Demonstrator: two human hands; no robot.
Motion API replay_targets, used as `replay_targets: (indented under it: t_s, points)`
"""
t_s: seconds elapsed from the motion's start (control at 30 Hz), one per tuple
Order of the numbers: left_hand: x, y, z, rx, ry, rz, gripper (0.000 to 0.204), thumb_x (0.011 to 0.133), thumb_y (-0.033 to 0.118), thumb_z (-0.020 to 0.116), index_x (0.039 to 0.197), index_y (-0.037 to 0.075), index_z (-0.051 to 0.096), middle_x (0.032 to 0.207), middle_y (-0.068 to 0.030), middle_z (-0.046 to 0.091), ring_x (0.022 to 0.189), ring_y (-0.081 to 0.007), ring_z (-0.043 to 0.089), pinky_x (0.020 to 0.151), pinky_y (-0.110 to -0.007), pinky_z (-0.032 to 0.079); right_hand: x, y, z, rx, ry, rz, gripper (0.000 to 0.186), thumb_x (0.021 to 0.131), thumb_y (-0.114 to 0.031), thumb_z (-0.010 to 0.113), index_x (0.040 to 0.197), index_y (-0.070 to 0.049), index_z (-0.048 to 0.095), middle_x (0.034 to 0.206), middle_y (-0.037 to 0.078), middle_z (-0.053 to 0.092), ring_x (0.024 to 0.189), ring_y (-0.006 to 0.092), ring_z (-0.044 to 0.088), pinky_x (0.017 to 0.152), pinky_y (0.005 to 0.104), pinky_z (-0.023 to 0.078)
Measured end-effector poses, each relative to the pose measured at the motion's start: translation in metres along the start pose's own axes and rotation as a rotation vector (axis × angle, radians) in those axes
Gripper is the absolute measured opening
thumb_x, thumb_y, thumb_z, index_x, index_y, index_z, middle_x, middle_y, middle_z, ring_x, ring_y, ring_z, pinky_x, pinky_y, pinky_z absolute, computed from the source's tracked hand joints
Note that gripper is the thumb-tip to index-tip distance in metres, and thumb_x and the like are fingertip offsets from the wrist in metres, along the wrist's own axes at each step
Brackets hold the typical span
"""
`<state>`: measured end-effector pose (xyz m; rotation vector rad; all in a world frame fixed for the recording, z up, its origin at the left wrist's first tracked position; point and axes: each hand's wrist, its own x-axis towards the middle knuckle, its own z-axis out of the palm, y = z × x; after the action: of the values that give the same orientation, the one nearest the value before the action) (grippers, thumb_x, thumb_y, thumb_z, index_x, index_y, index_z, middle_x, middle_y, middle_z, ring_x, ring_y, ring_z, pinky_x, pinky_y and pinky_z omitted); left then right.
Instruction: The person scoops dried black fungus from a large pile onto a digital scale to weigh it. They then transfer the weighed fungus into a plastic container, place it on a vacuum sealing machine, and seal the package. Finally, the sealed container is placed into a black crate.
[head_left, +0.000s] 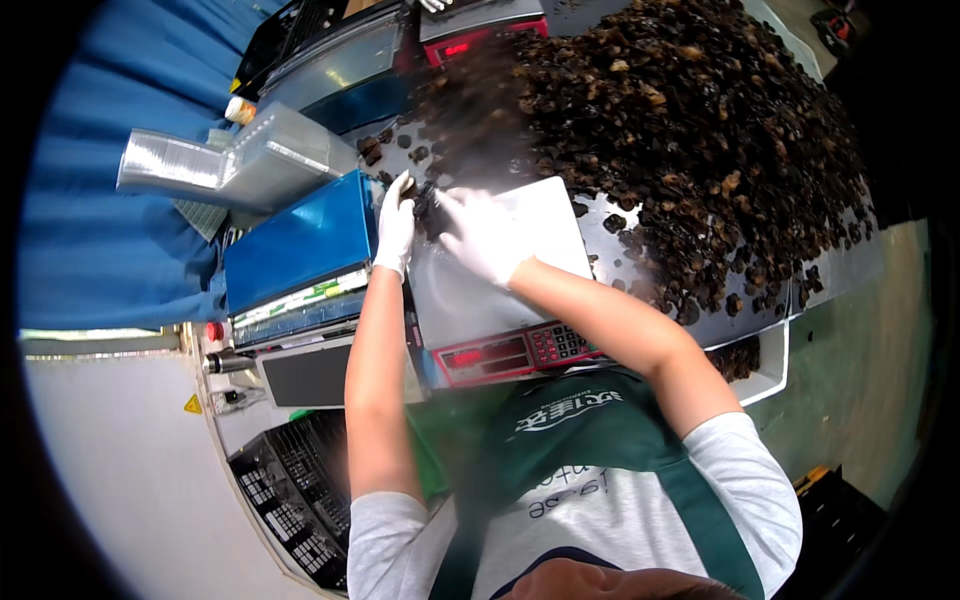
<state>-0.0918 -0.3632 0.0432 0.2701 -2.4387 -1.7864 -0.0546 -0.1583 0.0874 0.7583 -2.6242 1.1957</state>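
Observation:
My left hand (396, 230), in a white glove, is closed at the fingertips on dark mushroom pieces (425, 200) beside the blue machine top. Reaching toward those pieces from the right, my gloved right hand (485, 238) has its thumb and fingers apart and is somewhat blurred. Both hands are above the silvery plate of a weighing scale (465, 305) with a red front panel and lit display. A white sheet or flat tray (555, 215) lies under and beyond my right hand. The pieces look like dried mushrooms, dark brown and curled.
A large heap of dark brown mushrooms (700, 150) covers the table on the right. At my left stand a blue-topped machine (300, 245) and clear plastic trays (280, 150). A second red scale (485, 35) is at the far side, and a white bin (775, 365) stands below the heap.

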Motion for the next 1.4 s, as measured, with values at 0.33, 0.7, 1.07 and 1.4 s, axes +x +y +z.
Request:
replay_targets:
  t_s: [0.33, 0.7, 1.07, 1.4]
  points:
    - [-0.136, 0.023, 0.057, -0.24, -0.047, -0.182, 0.057, 0.098, 0.005, 0.053, 0.151, 0.007, 0.031, 0.145, -0.0153, 0.043, 0.129, -0.0243, 0.046, 0.11, -0.035, 0.036, -0.039, 0.061, -0.028, 0.018, -0.352, -0.29, 0.045, 0.082, -0.038, 0.068, 0.118, -0.011, 0.067, 0.121, 0.01, 0.063, 0.119, 0.0271, 0.055, 0.106, 0.0445, 0.038]
    - [-0.162, 0.089, 0.094, 0.355, 0.164, 0.208, 0.058, 0.092, 0.003, 0.058, 0.147, 0.003, 0.038, 0.146, -0.016, 0.04, 0.137, -0.0292, 0.037, 0.117, -0.041, 0.027, -0.136, 0.16, -0.13, -0.215, 0.199, 0.1, 0.064, 0.079, -0.033, 0.073, 0.134, -0.01, 0.054, 0.135, 0.012, 0.053, 0.128, 0.0332, 0.047, 0.112, 0.0473, 0.032]
    - [-0.091, 0.057, 0.323, 0.019, -0.252, -0.051, 0.067, 0.091, 0.007, 0.061, 0.152, 0.009, 0.032, 0.155, -0.0157, 0.029, 0.142, -0.0297, 0.03, 0.117, -0.041, 0.026, -0.178, 0.288, -0.204, -0.311, 0.367, 0.526, 0.066, 0.079, -0.027, 0.072, 0.138, -0.007, 0.048, 0.133, 0.014, 0.053, 0.119, 0.0331, 0.048, 0.1, 0.0436, 0.041]
    - [-0.095, 0.03, 0.345, 0.092, -0.402, -0.102, 0.063, 0.084, -0.006, 0.055, 0.145, 0.006, 0.043, 0.134, -0.0146, 0.047, 0.122, -0.0257, 0.049, 0.107, -0.036, 0.041, -0.16, 0.245, -0.136, -0.031, -0.029, 0.181, 0.049, 0.077, -0.019, 0.066, 0.126, -0.015, 0.062, 0.118, 0.005, 0.06, 0.109, 0.0284, 0.052, 0.093, 0.0403, 0.042]
